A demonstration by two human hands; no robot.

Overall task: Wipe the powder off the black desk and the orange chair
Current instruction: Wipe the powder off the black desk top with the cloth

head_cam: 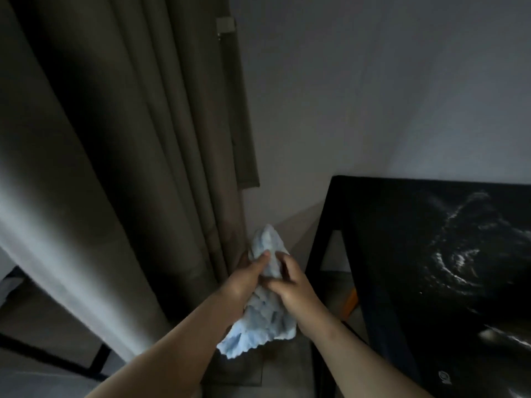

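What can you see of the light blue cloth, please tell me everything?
The cloth is light blue, soft and fluffy-looking, like microfibre, and crumpled into a long bunch. It is held in the air, left of the black desk and in front of the curtain, touching neither as far as one can tell. The left hand and the right hand both grip its middle. One end points up past the fingers; the wider end hangs down below the hands. The dim light hides any powder on it.
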